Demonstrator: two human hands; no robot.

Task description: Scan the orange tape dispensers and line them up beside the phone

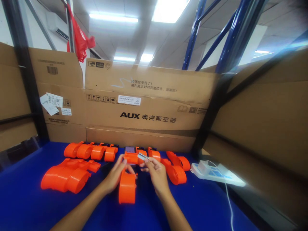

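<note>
Left hand (116,175) pinches the flat upper end of a glossy orange looped band (127,190), its coil just below that grip, while I see the right hand (157,175) pinching a thin silvery strip (142,156) beside that end, with other rolled orange bands (60,178) around on the blue tabletop (26,202).

An AUX air-conditioner carton (156,107) fills the centre; a red plastic bag (80,40) hangs toward half past ten, a blue steel upright (193,33) rises at one, a white power strip (216,177) lies at four.
</note>
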